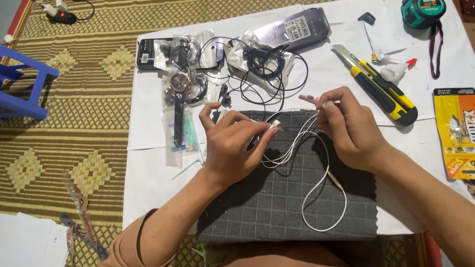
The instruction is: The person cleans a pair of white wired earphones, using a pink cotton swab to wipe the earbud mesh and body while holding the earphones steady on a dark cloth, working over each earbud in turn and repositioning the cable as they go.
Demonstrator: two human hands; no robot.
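White earphone cable (316,198) hangs strung between both hands over a dark grey foam mat (277,207) on the paper-covered worktop (148,168), its slack dropping toward the person in a long loop that lies on the mat.

Going left to right: a blue plastic stool (22,84) stands on the woven floor mat, well apart from the work. On the worktop's left part lie a wristwatch in a clear bag (180,86) and a tangle of black earphones (267,62).

The left hand (232,148) pinches a small white end piece of the cable between thumb and fingertips. From there the strands run up and to the right, so the held stretch lies roughly across the person's front, rising slightly toward the right hand (349,126), which grips the cable's other end by a small pinkish plug. Both hands are equally close to it, each closed on its own end.

Farther right lie a yellow-and-black utility knife (383,91), a green tape measure (423,12) and a yellow glue packet (455,131).
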